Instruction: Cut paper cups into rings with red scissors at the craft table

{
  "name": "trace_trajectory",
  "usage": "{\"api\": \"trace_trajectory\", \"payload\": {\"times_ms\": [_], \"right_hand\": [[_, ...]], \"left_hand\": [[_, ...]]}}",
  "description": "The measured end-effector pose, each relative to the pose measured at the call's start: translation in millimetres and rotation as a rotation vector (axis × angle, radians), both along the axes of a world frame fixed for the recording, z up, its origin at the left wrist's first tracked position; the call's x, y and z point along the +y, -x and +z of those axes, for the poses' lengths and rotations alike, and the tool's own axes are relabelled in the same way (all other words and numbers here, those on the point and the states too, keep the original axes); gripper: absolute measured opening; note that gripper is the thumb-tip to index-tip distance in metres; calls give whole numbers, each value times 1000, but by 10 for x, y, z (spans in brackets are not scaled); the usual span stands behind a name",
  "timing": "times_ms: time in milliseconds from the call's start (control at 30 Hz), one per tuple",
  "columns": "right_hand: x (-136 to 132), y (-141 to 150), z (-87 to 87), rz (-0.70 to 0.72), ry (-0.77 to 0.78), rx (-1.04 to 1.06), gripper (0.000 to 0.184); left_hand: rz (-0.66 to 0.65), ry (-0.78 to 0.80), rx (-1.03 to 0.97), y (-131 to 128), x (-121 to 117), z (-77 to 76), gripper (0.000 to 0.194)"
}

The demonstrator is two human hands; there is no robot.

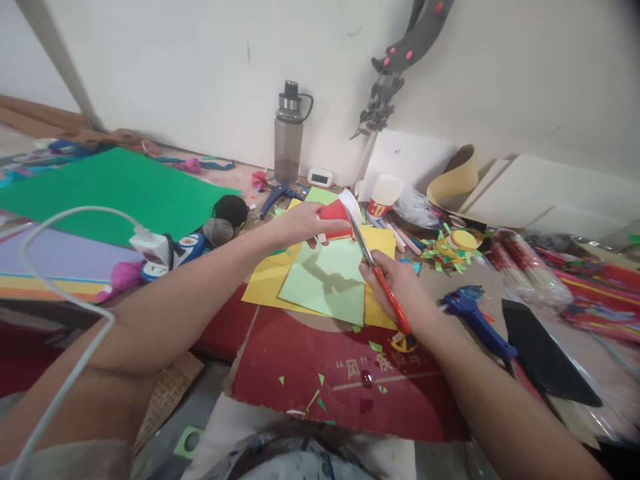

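My left hand (314,223) is closed around a red and white paper cup (336,220), tilted on its side with its white part toward the right. In my right hand (400,287) is a pair of scissors (387,297) with red handles, held closed in the fingers. The blades point up and left and meet the cup near its white edge; whether they cut into it I cannot tell. Below both hands lie light green paper (325,287) and yellow paper (265,283), with the hands' shadow on the green sheet.
A red cardboard sheet (300,360) with green scraps covers the table's front. Behind stand a water bottle (289,137), a small clock (320,177) and another paper cup (384,193). A blue glue gun (477,323) lies right. A white cable (65,300) crosses my left arm.
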State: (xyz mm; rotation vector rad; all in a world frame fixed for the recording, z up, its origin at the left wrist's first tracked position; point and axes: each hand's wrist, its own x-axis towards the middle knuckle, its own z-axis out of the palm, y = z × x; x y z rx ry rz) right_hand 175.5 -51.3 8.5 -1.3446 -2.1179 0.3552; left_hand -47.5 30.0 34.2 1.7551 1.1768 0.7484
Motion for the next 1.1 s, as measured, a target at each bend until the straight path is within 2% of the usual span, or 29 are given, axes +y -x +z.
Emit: {"api": "trace_trajectory", "payload": {"times_ms": [167,400,700,867,1000,1100], "right_hand": [[10,-20,-45,5,-39,10,27],[-15,13,-33,13,-23,53,27],[2,25,3,43,-18,54,24],[1,25,-18,54,18,104,29],[-1,11,-19,48,43,101,27],[-3,5,-1,45,49,88,24]], "left_hand": [[-7,-9,-44,5,-42,33,50],[-88,193,-419,5,-55,8,54],[-83,216,-503,34,-19,-14,58],[-32,125,-442,2,-36,-14,58],[25,-43,-228,-4,-114,81,59],[31,-146,-148,-11,-170,132,56]]}}
